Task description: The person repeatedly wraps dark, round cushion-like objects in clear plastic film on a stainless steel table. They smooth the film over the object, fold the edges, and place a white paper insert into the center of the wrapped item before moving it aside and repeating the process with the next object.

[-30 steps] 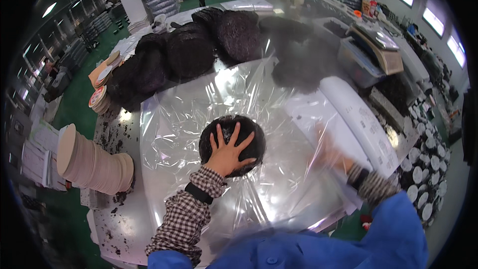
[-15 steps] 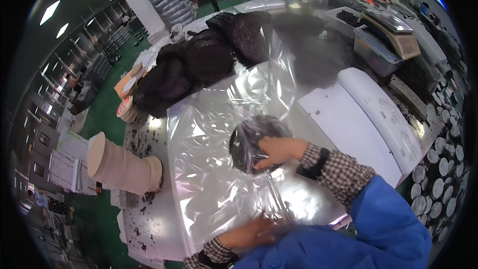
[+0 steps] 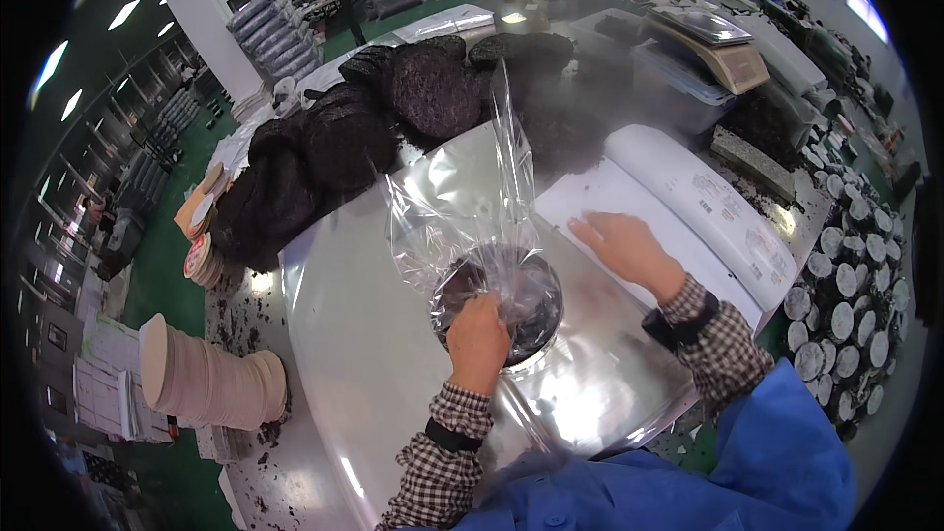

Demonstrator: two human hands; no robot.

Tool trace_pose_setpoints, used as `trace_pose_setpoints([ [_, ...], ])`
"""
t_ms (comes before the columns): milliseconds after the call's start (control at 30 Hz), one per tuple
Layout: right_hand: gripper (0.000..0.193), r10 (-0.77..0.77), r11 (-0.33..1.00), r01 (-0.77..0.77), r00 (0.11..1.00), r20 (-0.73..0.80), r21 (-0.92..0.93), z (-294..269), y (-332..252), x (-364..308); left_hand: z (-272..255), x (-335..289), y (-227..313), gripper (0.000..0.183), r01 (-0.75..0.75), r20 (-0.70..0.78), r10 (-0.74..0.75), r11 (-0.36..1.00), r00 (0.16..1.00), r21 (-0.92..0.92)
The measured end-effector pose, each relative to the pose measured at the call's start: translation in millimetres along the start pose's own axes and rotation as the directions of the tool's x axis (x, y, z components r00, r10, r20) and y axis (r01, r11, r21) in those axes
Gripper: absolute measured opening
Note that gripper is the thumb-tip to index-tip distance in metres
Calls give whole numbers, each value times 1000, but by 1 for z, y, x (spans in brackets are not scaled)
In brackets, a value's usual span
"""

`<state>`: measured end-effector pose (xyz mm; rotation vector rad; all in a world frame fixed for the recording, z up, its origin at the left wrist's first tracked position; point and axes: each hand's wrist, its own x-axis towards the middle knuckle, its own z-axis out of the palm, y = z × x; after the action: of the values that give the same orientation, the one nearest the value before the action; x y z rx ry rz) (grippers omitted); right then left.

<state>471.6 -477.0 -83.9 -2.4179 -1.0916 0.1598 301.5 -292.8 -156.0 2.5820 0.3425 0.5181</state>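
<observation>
A dark round cake (image 3: 542, 310), much like dried seaweed, lies in the middle of the work table under gathered clear plastic film (image 3: 418, 226). The film rises in a loose, shiny peak beyond the cake. My left hand (image 3: 479, 339) is closed on the film over the cake's near left part, fingers bent inward. To the right, my right hand (image 3: 629, 251) hovers above a white paper sheet (image 3: 639, 202), apart from the film. Its fingers are stretched out and hold nothing.
Several dark round cakes (image 3: 344, 133) are heaped at the far left. A stack of pale round discs (image 3: 211, 379) leans at the left edge. A paper roll (image 3: 703, 206) lies right, with a scale (image 3: 713, 39) on a plastic bin behind it. Many wrapped round packs (image 3: 836, 275) sit far right.
My left hand has moved from the near edge up onto the cake and closed on the film. The right hand has left the cake for the right. The spread film is now drawn together.
</observation>
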Motion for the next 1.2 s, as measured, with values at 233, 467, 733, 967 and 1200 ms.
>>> trace_pose_setpoints([
  [233, 60, -611, 762, 615, 787, -89, 203, 102, -60, 5, -10, 11, -21, 30, -368, 28, 372, 925, 928, -90],
  [467, 56, -524, 851, 523, 834, 172, 55, 106, -45, 16, -105, 55, -110, 44, 619, 480, -403, 617, 779, -486],
  [733, 80, -206, 370, 200, 970, -130, 907, 73, -21, 22, -14, 26, -54, 31, -224, 145, 287, 912, 947, -344],
  [967, 23, -398, 877, 364, 916, 48, 314, 99, -35, 11, -37, 5, -30, 63, 87, 119, -4, 708, 993, -701],
  [1200, 38, -573, 760, 375, 771, 276, 530, 36, -7, 33, -9, 4, 12, 102, -171, 133, 180, 983, 975, -73],
])
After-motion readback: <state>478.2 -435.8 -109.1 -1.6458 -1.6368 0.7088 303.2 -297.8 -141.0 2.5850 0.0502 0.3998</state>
